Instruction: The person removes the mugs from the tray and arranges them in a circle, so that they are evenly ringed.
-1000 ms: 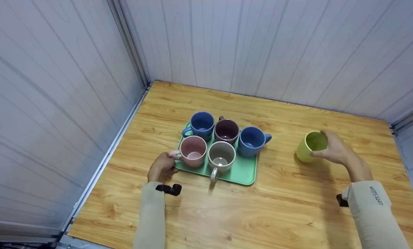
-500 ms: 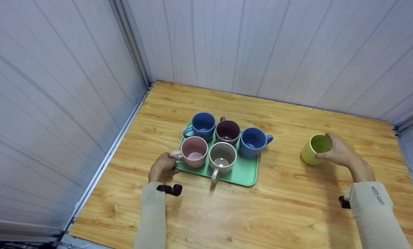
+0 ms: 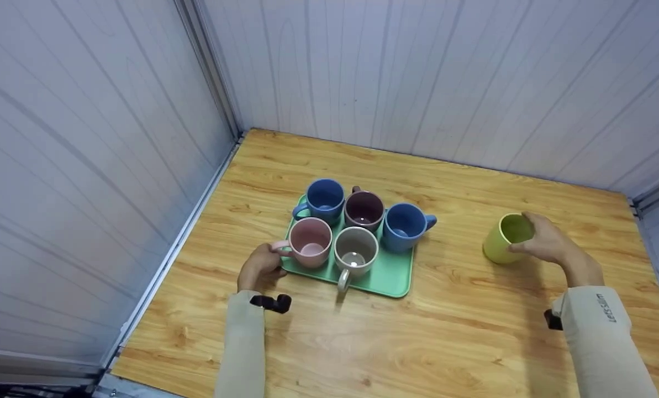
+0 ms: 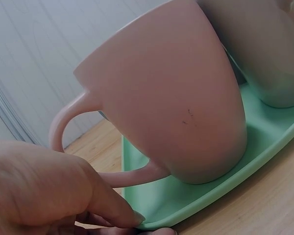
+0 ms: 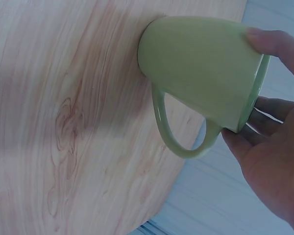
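Note:
My left hand (image 3: 260, 266) pinches the left front corner of a green tray (image 3: 393, 273), right below the handle of a pink mug (image 4: 166, 93). In the left wrist view the thumb lies over the tray's rim and a finger shows beneath it. My right hand (image 3: 550, 243) grips a yellow-green mug (image 5: 201, 68) by its rim, thumb on one side and fingers on the other. That mug stands upright at the right, its base right at the tabletop; its handle shows only in the right wrist view.
On the tray, a grey mug (image 3: 356, 251) stands beside the pink one. Behind them are a blue mug (image 3: 325, 200), a dark purple mug (image 3: 363, 210) and another blue mug (image 3: 404, 226), handle past the tray's edge. White panel walls (image 3: 417, 72) border the wooden table (image 3: 417, 331).
My right hand has moved a little to the right with the yellow-green mug, mostly in the first half second. The left hand keeps its grip on the tray corner.

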Action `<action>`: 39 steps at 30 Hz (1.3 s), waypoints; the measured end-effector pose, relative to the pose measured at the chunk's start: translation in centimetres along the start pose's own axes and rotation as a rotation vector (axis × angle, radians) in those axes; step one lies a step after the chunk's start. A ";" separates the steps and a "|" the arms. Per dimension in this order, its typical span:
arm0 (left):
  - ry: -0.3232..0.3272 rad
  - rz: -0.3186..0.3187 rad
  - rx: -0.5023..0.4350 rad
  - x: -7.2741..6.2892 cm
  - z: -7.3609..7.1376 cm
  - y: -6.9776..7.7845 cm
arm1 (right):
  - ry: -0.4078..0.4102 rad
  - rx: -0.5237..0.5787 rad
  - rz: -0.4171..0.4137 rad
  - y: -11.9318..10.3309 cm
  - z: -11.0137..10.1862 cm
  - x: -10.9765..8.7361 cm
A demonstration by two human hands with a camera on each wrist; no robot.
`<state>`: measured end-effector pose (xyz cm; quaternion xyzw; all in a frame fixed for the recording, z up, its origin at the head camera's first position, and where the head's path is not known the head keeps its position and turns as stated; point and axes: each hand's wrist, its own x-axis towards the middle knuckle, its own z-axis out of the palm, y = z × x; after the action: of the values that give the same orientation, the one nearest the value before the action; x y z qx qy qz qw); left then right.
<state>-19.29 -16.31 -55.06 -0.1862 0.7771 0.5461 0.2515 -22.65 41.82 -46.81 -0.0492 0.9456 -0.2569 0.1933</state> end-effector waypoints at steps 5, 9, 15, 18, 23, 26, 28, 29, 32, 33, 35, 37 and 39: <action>0.023 -0.004 -0.020 -0.1 -0.1 0.0 | -0.024 0.002 -0.021 -0.2 -0.3 0.2; 0.026 -0.010 -0.057 -0.2 -0.1 -0.1 | -0.034 -0.005 -0.023 -0.4 -0.5 0.2; 0.026 -0.004 -0.081 -0.2 0.0 -0.1 | -0.053 -0.030 -0.010 -0.9 -0.7 0.1; 0.022 -0.010 -0.097 -0.2 -0.1 -0.1 | -0.063 -0.055 0.011 -1.4 -0.6 0.1; 0.023 -0.017 -0.061 -0.2 -0.1 0.0 | -0.026 -0.089 0.007 -2.6 -0.4 0.3; 0.030 -0.007 -0.023 -0.1 -0.2 0.0 | 0.022 -0.098 -0.030 -3.9 0.0 0.7; 0.029 0.001 -0.005 0.0 -0.2 -0.1 | 0.046 -0.107 -0.053 -4.9 0.2 1.0; 0.029 0.003 0.002 0.0 -0.2 -0.1 | 0.054 -0.110 -0.060 -5.5 0.4 1.2; 0.031 0.002 0.010 0.0 -0.1 0.0 | 0.070 -0.108 -0.092 -6.9 0.9 1.6; 0.032 0.001 0.008 0.0 -0.1 0.0 | 0.071 -0.109 -0.104 -7.4 1.1 1.7; 0.043 -0.006 -0.010 0.0 0.0 0.0 | 0.073 -0.101 -0.127 -8.2 1.6 1.9; 0.054 -0.011 -0.023 -0.1 0.1 0.1 | 0.079 -0.099 -0.152 -9.1 2.1 2.1; 0.058 -0.011 -0.029 -0.1 0.1 0.1 | 0.089 -0.101 -0.178 -9.8 2.6 2.3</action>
<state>-19.23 -16.19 -54.92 -0.2097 0.7750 0.5504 0.2290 -23.76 31.71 -44.73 -0.1311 0.9569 -0.2272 0.1251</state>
